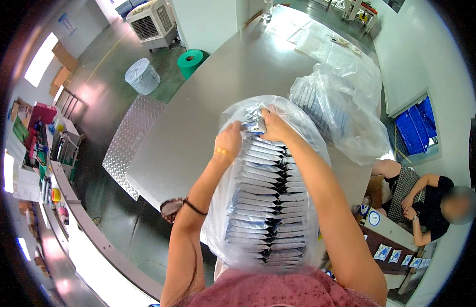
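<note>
A large clear plastic bag point(216, 225) lies open on the metal table in front of me. Inside it, flat silver pouches point(256, 199) stand packed on edge in two long rows. At the bag's far end, my right hand point(274, 127) grips a few silver pouches point(255, 125) from their right side, thumb and fingers closed round them. My left hand point(229, 139) is curled closed at the left end of the same pouches, its fingertips partly hidden. Both forearms reach along the bag's sides.
A second clear bag of pouches point(320, 105) sits at the right on the metal table point(212, 87), with plastic sheets point(325, 51) beyond. Green point(191, 62) and pale point(142, 75) rolls stand on the floor. A seated person point(422, 204) is at the right, by a conveyor point(396, 250) carrying pouches.
</note>
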The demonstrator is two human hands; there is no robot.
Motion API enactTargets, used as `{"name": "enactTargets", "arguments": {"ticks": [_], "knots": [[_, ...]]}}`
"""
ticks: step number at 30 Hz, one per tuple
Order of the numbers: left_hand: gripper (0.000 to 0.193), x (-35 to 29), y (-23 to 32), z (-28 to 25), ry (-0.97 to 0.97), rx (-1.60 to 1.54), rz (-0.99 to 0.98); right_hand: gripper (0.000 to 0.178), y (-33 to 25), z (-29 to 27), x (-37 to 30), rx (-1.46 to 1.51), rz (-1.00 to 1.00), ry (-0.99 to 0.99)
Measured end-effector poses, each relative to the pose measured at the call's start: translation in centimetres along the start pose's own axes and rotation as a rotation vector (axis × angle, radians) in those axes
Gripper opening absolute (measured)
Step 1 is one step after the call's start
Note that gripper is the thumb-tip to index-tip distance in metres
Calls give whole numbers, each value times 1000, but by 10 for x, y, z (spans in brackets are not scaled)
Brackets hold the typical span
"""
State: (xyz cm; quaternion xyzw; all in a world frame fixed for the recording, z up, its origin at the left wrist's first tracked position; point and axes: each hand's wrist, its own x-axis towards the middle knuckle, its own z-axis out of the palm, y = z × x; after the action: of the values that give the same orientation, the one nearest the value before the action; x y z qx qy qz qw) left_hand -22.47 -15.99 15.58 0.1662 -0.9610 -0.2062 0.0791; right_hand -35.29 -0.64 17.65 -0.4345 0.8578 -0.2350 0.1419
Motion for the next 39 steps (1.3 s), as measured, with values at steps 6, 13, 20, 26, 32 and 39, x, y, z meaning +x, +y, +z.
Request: {"name": "enactTargets", "arguments": {"ticks": [6,13,20,26,32,39], "knots": [[40,25,-50,17,-36,28,-314,65,-25,2,21,-354,19,-170],[23,39,44,-77,263,-384,90,71,-15,20,39,-632,233,-266],[41,3,-16,-47,-179,-1642,76,82,27,-51,-100,452,245,439],[44,-14,37,38,-224,-1792,-387,85,100,15,-127,692,789,595],[47,-84,-43,20,-145,-1553,-691,52,18,-90,-281,514,221,287],[51,-194,-117,9,-9,-1543,-967,28,58,-85,-452,589,543,464]]}}
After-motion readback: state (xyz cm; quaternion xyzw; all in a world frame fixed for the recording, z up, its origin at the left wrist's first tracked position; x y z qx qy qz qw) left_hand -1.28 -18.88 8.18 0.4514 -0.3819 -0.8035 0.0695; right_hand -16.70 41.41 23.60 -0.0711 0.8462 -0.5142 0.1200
